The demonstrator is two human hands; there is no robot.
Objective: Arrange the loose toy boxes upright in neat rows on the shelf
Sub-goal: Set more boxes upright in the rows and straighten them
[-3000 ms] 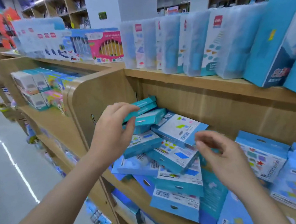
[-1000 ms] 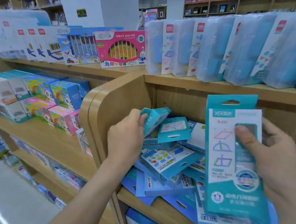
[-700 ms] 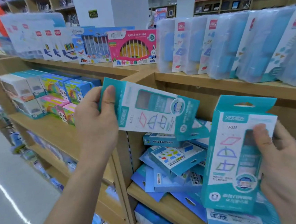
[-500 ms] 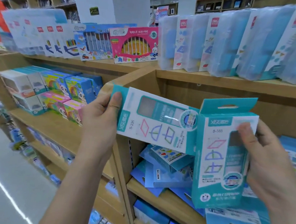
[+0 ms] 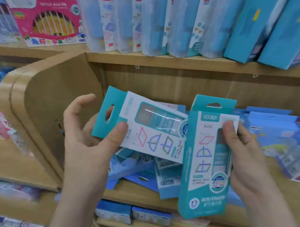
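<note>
Fingers (image 5: 118, 132) clamped: left hand (image 5: 87, 144) pinching sideways box (image 5: 155, 130), right hand (image 5: 247, 159) gripping upright box (image 5: 204, 173), just off the shelf (image 5: 130, 193).
Hang tab pointing left, long axis lying across; probably wants a quarter turn first.

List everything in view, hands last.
sideways box: one, teal-white, in left grip
upright box: one, teal-white, in right grip
loose boxes: several, blue, heaped on middle shelf
flat boxes: stack, blue, middle shelf right
clear cases: row, frosted, top shelf
tall boxes: two, blue, top shelf right
pink box: one, pink, top shelf left
side panel: one, tan wood, left of heap
left grip: bare hand, thumb on sideways box
right grip: bare hand, thumb on upright box
</note>
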